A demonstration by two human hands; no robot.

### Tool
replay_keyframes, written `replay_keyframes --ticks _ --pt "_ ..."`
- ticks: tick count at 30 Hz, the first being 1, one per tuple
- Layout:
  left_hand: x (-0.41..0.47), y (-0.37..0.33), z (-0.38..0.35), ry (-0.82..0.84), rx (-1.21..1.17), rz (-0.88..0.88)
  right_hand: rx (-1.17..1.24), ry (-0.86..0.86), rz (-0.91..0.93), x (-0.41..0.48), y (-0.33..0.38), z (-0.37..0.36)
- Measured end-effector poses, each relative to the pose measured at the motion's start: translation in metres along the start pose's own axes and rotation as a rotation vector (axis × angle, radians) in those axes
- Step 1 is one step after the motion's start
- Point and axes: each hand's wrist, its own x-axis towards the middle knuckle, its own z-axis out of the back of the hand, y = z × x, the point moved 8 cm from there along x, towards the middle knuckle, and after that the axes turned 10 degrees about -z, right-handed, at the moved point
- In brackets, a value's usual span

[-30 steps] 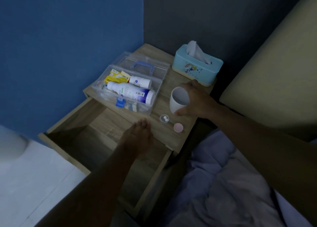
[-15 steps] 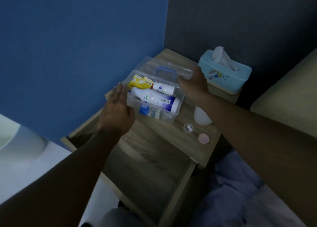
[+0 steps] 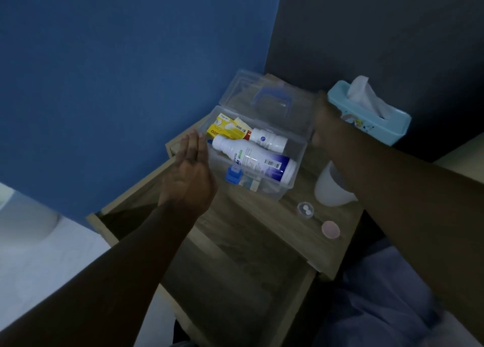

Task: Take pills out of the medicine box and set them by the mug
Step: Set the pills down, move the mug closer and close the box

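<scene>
The clear medicine box [image 3: 275, 192] stands open on the nightstand [image 3: 288, 231], its lid [image 3: 243, 90] with a blue handle tilted back. Inside lie a large white bottle [image 3: 254, 160], a small white bottle [image 3: 267, 138], a yellow carton [image 3: 225, 128] and a blue piece [image 3: 233, 175]. My left hand [image 3: 191, 168] is flat and open against the box's left end. My right hand [image 3: 327, 119], blurred, rests at the box's right end by the lid, fingers spread. The white mug [image 3: 330, 189] is partly hidden under my right forearm. A small clear cup with two white pills [image 3: 305, 210] sits just in front of the mug.
A pink cap [image 3: 330, 229] lies near the nightstand's front edge. A light-blue tissue box [image 3: 372, 119] stands at the back right. The nightstand's drawer [image 3: 235, 281] is pulled out below. Bed linen [image 3: 379, 307] lies at the lower right, and blue and dark walls close the corner.
My right hand left the mug and went to the box's right end. My left hand rose from the nightstand's front edge to the box's left end. The view shifted left.
</scene>
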Motion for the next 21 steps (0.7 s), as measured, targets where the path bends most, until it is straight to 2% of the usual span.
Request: replay_keyframes --ticks 3,7,10,13,16,19,21 --pt "0.000 0.000 -0.006 0.053 -0.066 0.013 0.019 -0.059 0.076 -0.021 0.021 0.017" --pt "-0.001 -0.003 -0.002 0.047 -0.094 0.000 0.030 0.029 0.273 -0.071 0.030 0.026" --pt "-0.001 -0.001 0.010 0.008 -0.292 0.023 0.018 0.002 0.457 -0.105 0.018 0.035" --pt "-0.010 0.013 0.033 -0.168 -0.501 0.117 -0.118 0.033 0.613 -0.129 0.002 0.034" --pt "-0.019 0.017 0.047 -0.246 -0.610 0.149 -0.352 0.056 0.821 -0.152 -0.017 0.031" --pt "-0.014 0.007 0.061 -0.281 -0.541 0.028 -0.496 0.115 0.969 -0.167 -0.036 0.025" --pt "-0.007 -0.003 0.061 -0.226 -0.434 -0.069 -0.575 0.120 1.042 -0.175 -0.043 0.021"
